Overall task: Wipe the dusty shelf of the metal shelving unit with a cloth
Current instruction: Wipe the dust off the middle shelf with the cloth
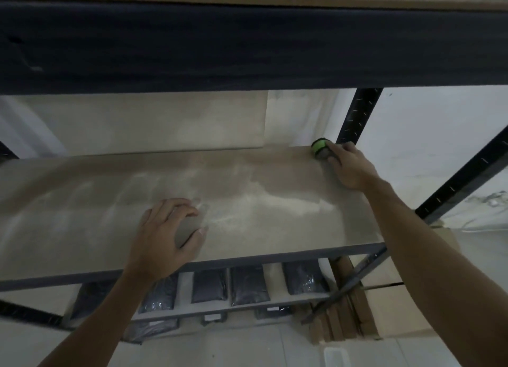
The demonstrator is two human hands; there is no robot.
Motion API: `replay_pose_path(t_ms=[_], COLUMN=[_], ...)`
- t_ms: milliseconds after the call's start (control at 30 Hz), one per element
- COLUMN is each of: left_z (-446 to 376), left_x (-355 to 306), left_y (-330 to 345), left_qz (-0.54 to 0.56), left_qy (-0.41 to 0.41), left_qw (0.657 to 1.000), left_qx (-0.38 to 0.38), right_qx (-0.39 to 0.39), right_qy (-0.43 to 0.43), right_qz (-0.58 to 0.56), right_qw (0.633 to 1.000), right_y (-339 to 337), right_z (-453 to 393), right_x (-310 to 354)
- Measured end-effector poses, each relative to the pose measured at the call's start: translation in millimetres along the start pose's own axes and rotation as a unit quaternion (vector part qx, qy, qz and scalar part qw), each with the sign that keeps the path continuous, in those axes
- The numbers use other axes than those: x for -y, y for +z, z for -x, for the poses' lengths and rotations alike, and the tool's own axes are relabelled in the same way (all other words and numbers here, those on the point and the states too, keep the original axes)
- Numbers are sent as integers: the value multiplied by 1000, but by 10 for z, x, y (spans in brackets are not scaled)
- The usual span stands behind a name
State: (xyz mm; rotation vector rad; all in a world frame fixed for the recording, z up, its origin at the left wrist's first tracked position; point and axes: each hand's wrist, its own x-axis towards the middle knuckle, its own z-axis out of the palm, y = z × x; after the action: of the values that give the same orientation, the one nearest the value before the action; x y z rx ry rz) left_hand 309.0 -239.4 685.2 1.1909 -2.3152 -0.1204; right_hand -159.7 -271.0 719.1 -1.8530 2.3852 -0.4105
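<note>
The dusty beige shelf board (261,207) of the metal shelving unit fills the middle of the view, with pale streaks of dust across it. My left hand (165,237) rests near the board's front edge, its fingers and thumb curled round a small grey-beige cloth (189,228) that blends with the board. My right hand (349,166) reaches to the back right corner and grips a small round green-and-black object (320,148) standing on the board beside the rear upright.
A dark beam (247,45) of the shelf above hangs low across the top. Black slotted uprights (357,116) and a side rail (464,174) stand at the right. Several dark packets (247,284) lie on the lower shelf. Cardboard boxes (384,306) stand at the lower right.
</note>
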Motion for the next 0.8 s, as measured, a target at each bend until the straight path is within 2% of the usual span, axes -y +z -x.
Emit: replay_pose_path(t_ms=[167, 267, 333, 400, 467, 567, 633, 800], left_z=[7, 17, 15, 15, 14, 13, 11, 99], left_x=[17, 26, 29, 39, 42, 47, 43, 115], left_y=[5, 9, 9, 18, 21, 23, 15, -142], left_qz=[8, 6, 3, 4, 5, 11, 14, 26], left_qy=[5, 8, 11, 13, 14, 13, 6, 2], left_qw=[1000, 1000, 1000, 1000, 1000, 1000, 1000, 999], left_qx=[4, -2, -1, 1, -1, 2, 12, 19], right_qx=[16, 37, 50, 21, -30, -26, -26, -12], right_qy=[-94, -184, -209, -170, -92, 17, 19, -26], right_qz=[-17, -46, -75, -86, -84, -28, 10, -1], right_qw=[995, 981, 974, 981, 992, 999, 999, 1000], right_y=[102, 114, 36, -66, -152, -86, 10, 143], right_z=[562, 1005, 1035, 856, 618, 491, 584, 948], right_x=[299, 540, 558, 462, 308, 199, 282, 674])
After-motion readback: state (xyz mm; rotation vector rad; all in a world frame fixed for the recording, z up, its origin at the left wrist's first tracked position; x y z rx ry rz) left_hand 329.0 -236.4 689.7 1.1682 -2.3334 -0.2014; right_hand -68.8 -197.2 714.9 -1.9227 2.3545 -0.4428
